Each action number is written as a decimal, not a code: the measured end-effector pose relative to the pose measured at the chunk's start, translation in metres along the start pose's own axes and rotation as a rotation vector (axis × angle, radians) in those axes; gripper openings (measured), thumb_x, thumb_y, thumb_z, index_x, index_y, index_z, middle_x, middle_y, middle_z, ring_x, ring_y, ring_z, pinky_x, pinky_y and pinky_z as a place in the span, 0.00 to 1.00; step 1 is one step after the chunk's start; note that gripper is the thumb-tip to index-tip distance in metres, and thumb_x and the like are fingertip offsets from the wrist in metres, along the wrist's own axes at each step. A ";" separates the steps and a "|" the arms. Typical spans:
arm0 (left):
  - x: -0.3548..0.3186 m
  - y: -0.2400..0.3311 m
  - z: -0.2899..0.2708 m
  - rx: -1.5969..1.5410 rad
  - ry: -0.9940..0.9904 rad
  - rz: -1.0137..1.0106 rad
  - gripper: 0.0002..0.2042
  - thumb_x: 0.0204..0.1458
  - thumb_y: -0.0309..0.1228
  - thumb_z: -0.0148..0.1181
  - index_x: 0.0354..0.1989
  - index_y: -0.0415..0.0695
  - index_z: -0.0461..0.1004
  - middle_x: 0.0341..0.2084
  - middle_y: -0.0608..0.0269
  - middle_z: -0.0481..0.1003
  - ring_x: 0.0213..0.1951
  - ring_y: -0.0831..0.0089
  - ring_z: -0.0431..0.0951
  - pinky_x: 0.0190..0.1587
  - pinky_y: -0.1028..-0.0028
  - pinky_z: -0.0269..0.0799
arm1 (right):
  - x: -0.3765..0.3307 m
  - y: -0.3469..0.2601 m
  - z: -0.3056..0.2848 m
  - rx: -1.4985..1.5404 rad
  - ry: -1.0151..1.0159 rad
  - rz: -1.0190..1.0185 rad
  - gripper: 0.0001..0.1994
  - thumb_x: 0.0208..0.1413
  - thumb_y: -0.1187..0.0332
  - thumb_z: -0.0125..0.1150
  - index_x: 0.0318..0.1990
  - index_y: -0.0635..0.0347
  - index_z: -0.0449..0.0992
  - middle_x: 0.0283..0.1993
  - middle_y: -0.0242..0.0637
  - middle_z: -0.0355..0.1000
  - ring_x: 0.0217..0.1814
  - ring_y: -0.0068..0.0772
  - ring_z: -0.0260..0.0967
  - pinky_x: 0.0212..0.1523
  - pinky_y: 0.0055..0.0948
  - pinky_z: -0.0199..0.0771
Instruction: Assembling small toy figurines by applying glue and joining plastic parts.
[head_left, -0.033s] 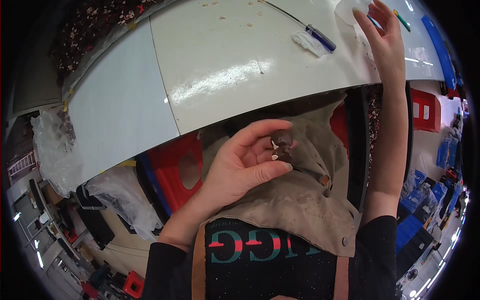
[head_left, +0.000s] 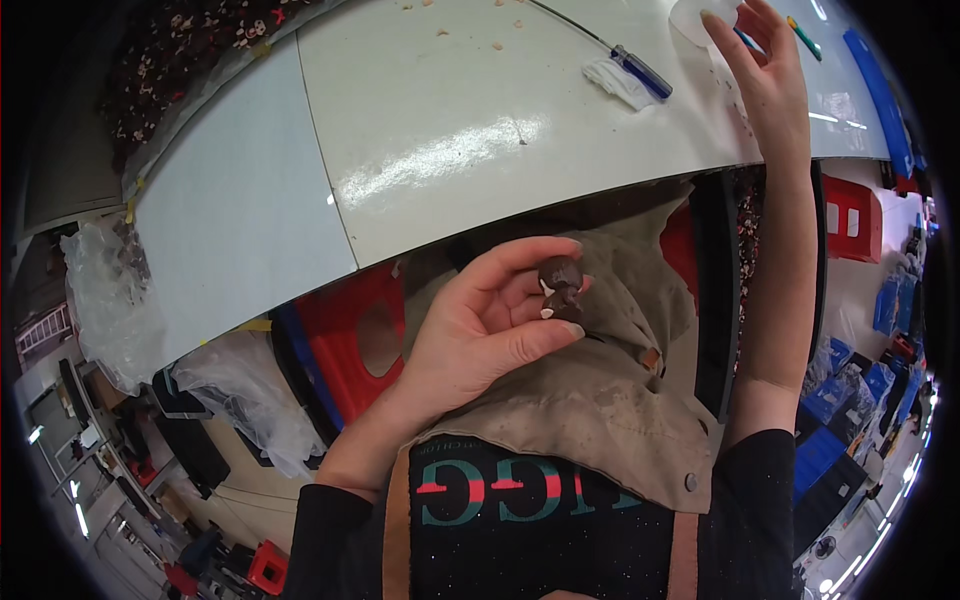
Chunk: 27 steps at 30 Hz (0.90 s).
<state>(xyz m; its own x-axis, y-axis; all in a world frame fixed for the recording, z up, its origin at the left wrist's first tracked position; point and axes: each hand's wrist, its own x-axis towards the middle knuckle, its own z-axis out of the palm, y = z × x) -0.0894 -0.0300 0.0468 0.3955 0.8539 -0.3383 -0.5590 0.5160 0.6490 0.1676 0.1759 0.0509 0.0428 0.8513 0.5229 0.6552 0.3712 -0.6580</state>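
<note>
The pale tabletop [head_left: 430, 120] is carrying a blue-handled screwdriver [head_left: 640, 72] beside crumpled white tissue [head_left: 616, 82]. Above brown cloth [head_left: 610, 395], the left hand [head_left: 460, 330] is pinching 1 small dark-brown piece [head_left: 562, 274] between its fingers [head_left: 525, 250]. The right hand [head_left: 775, 80] is spreading thumb and fingers at a translucent disc [head_left: 688, 25]; I cannot tell if they're gripping it.

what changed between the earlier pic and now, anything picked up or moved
Nothing visibly changed; nothing was picked up or let go. The left hand still holds the small brown piece, the right hand is still up by the translucent round item, and the screwdriver still lies beside the crumpled white tissue.
</note>
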 end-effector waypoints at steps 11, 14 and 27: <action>-0.002 -0.008 -0.007 0.052 0.060 0.079 0.27 0.46 0.19 0.62 0.57 0.37 0.62 0.55 0.53 0.66 0.56 0.64 0.69 0.60 0.67 0.63 | -0.006 -0.030 0.015 0.118 -0.262 0.229 0.23 0.55 0.61 0.60 0.52 0.69 0.66 0.41 0.40 0.69 0.39 0.27 0.68 0.38 0.24 0.69; -0.002 -0.010 -0.009 0.074 0.066 0.089 0.27 0.46 0.22 0.63 0.57 0.38 0.62 0.54 0.53 0.67 0.55 0.65 0.70 0.60 0.67 0.63 | -0.004 -0.015 0.015 0.189 -0.286 0.151 0.22 0.56 0.62 0.59 0.54 0.67 0.66 0.43 0.39 0.70 0.41 0.28 0.68 0.41 0.24 0.69; 0.001 -0.005 -0.013 0.093 0.067 0.035 0.25 0.49 0.29 0.63 0.56 0.40 0.63 0.50 0.57 0.69 0.50 0.71 0.72 0.56 0.72 0.66 | -0.093 -0.058 -0.059 0.348 -0.600 -0.131 0.23 0.34 0.65 0.75 0.39 0.65 0.74 0.34 0.36 0.71 0.35 0.30 0.68 0.36 0.26 0.65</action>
<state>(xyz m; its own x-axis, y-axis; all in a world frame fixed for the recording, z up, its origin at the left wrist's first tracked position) -0.0959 -0.0302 0.0344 0.3257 0.8757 -0.3566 -0.5009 0.4797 0.7205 0.1700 0.0534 0.0728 -0.5092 0.8117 0.2862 0.3429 0.4963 -0.7976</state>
